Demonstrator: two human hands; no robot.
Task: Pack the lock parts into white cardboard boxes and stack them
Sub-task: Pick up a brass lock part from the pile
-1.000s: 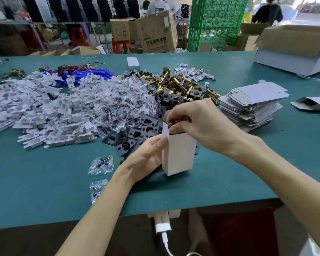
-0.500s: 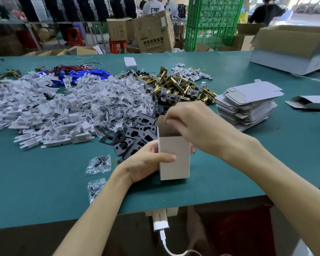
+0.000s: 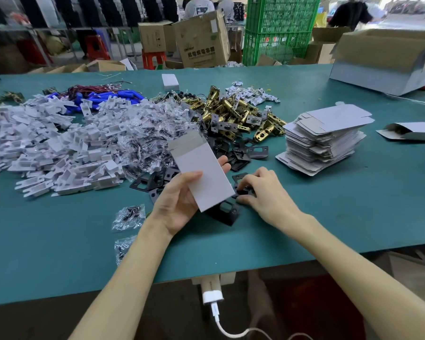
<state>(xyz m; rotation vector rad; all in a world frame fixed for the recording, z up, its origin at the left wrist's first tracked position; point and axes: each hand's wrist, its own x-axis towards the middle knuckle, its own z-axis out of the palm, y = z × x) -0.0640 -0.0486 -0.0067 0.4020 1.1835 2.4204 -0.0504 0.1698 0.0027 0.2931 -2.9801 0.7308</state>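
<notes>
My left hand [image 3: 179, 204] grips a white box [image 3: 204, 175], tilted toward 11 o'clock above the bench [image 3: 353, 217]; at its 3 o'clock, my right hand [image 3: 268, 197] pinches a black plate [image 3: 244, 191].

Stretching both bare forearms forward; gripping white box [image 3: 203, 171] in palm-up left hand [image 3: 179, 204], thumb across its face; pinching black plate [image 3: 245, 190] with palm-down right hand [image 3: 268, 196], fingers curled.

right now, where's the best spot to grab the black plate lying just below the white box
Likely its near right edge, pinched from the right: the black plate lies flat on the table, and the white box in the left hand covers its left part. Its cut-out could hook a fingertip.
</notes>
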